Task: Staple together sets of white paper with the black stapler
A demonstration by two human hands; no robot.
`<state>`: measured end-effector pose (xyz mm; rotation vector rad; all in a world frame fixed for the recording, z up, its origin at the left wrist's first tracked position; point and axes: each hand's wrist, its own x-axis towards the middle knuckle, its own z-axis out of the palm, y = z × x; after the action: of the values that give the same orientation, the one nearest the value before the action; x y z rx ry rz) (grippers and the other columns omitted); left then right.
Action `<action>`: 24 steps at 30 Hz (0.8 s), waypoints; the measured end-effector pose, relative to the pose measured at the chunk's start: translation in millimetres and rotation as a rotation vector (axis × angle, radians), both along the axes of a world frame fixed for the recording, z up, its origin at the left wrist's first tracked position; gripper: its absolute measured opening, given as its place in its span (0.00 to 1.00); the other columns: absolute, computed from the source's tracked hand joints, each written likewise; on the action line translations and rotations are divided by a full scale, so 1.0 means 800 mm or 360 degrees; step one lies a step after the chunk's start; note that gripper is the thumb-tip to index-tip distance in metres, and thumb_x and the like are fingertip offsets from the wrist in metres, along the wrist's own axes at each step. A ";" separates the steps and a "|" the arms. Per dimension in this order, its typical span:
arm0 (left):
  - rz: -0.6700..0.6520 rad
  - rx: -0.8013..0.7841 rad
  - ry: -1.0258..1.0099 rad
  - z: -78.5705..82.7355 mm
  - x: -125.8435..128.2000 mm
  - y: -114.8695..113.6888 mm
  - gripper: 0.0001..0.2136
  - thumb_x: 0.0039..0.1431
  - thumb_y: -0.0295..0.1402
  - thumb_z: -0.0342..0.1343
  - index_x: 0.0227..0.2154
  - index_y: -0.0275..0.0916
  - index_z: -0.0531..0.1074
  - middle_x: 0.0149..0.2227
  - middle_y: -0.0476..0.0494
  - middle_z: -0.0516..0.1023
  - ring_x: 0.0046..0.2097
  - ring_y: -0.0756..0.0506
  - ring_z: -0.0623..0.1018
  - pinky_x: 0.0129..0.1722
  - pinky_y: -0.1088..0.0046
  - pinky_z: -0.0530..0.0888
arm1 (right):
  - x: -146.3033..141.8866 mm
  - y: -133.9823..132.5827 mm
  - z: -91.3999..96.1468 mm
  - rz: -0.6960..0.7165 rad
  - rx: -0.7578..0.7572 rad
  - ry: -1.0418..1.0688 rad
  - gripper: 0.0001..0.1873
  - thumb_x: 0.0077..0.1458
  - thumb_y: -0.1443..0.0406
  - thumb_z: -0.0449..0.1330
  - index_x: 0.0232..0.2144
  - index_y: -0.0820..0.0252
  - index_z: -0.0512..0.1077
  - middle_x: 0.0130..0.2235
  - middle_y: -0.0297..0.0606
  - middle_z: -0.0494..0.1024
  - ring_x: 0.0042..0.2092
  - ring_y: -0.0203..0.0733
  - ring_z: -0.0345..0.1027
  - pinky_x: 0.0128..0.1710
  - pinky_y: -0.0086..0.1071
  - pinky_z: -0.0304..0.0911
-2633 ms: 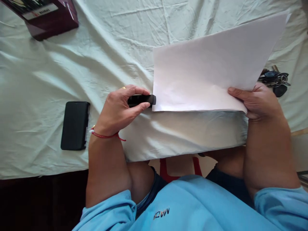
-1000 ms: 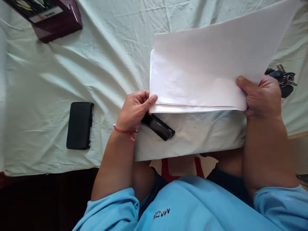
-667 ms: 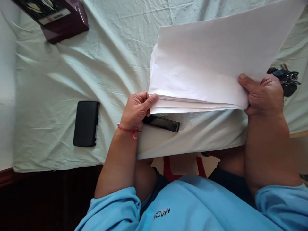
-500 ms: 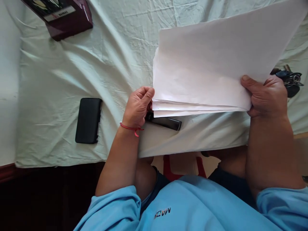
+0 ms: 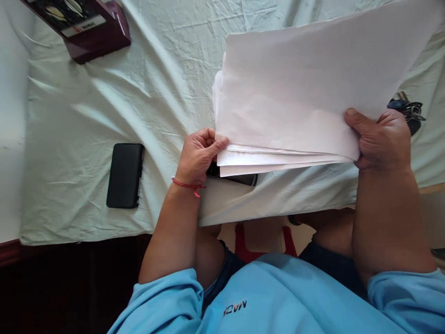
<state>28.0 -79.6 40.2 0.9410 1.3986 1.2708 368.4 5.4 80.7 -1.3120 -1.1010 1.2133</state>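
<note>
A stack of white paper sheets (image 5: 292, 88) is held above the cloth-covered table, its left and near edges fanned a little apart. My right hand (image 5: 384, 139) grips the stack's lower right corner, thumb on top and fingers hidden beneath. At the lower left corner my left hand (image 5: 200, 153) pinches the sheets between thumb and fingers. Faint print shows on a sheet below the top one, close to my left thumb. Under the papers, partly hidden, lies a dark, shiny oblong object (image 5: 243, 179), whose kind I cannot make out.
A black rectangular case or power bank (image 5: 125, 175) lies left of my left arm. At the upper left stands a dark maroon box-like object (image 5: 100, 41) with a label. A bunch of keys (image 5: 412, 111) sits beyond my right hand. A pale green cloth (image 5: 69, 162) covers the table.
My left thumb has moved onto the top sheet at the corner. The sheets have spread further apart at the left and near edges, baring some print.
</note>
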 end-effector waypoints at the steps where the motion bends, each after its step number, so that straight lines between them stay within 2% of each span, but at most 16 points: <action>1: 0.0007 -0.0009 0.0011 0.002 0.001 0.000 0.31 0.43 0.57 0.86 0.23 0.41 0.72 0.21 0.55 0.67 0.21 0.54 0.61 0.18 0.75 0.58 | 0.000 0.001 -0.001 0.0009 -0.0003 0.0015 0.14 0.52 0.64 0.70 0.41 0.62 0.78 0.48 0.36 0.78 0.46 0.34 0.77 0.56 0.32 0.72; 5: 0.0048 -0.0027 0.0106 0.006 0.003 0.000 0.35 0.47 0.62 0.82 0.19 0.41 0.68 0.18 0.55 0.62 0.20 0.55 0.57 0.17 0.73 0.51 | 0.002 0.003 -0.005 0.0030 -0.0055 0.0034 0.15 0.51 0.63 0.71 0.41 0.61 0.78 0.48 0.34 0.78 0.46 0.34 0.77 0.55 0.32 0.72; 11: -0.0027 -0.0013 0.0210 0.004 -0.004 0.001 0.34 0.58 0.65 0.75 0.19 0.42 0.69 0.16 0.54 0.61 0.18 0.54 0.58 0.17 0.72 0.51 | 0.009 0.007 -0.007 0.0054 -0.0059 0.0042 0.16 0.49 0.61 0.72 0.40 0.59 0.78 0.48 0.33 0.78 0.46 0.33 0.77 0.58 0.32 0.70; 15: -0.0038 -0.0052 0.0196 -0.002 -0.010 0.002 0.33 0.56 0.66 0.75 0.21 0.42 0.72 0.16 0.54 0.63 0.18 0.53 0.60 0.16 0.72 0.53 | 0.007 0.012 -0.010 0.0060 -0.0075 0.0056 0.18 0.48 0.59 0.72 0.40 0.61 0.78 0.47 0.34 0.79 0.46 0.35 0.77 0.58 0.35 0.71; 17: 0.0029 -0.0047 0.0177 -0.007 -0.012 0.003 0.32 0.54 0.65 0.77 0.22 0.42 0.74 0.18 0.54 0.66 0.19 0.53 0.62 0.17 0.73 0.57 | 0.004 0.012 -0.010 0.0083 0.0013 0.0033 0.18 0.49 0.58 0.72 0.40 0.61 0.78 0.46 0.33 0.79 0.47 0.36 0.76 0.58 0.36 0.71; 19: 0.0144 0.0049 0.0185 -0.011 -0.013 0.005 0.29 0.51 0.62 0.81 0.25 0.42 0.77 0.22 0.53 0.72 0.23 0.52 0.66 0.20 0.74 0.64 | -0.001 0.010 -0.009 0.0115 0.0216 -0.0016 0.16 0.52 0.58 0.70 0.41 0.60 0.78 0.46 0.32 0.78 0.50 0.37 0.75 0.61 0.36 0.68; 22: 0.0342 0.0346 0.0215 -0.014 -0.013 0.006 0.22 0.51 0.52 0.84 0.32 0.43 0.83 0.30 0.49 0.81 0.32 0.50 0.77 0.34 0.73 0.77 | -0.008 0.006 -0.006 0.0133 0.0540 -0.0076 0.13 0.55 0.59 0.68 0.39 0.61 0.77 0.46 0.33 0.78 0.54 0.38 0.74 0.64 0.37 0.65; 24: 0.0451 0.0503 0.0248 -0.014 -0.014 0.007 0.20 0.52 0.50 0.84 0.35 0.44 0.84 0.34 0.49 0.83 0.39 0.47 0.82 0.43 0.70 0.80 | -0.011 0.003 -0.005 0.0100 0.0599 -0.0059 0.14 0.53 0.59 0.69 0.39 0.61 0.77 0.44 0.35 0.78 0.54 0.40 0.74 0.64 0.39 0.65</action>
<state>16.8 -74.1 28.9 1.0999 1.5182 1.6979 359.9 7.6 76.6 -1.0205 -1.3314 0.9701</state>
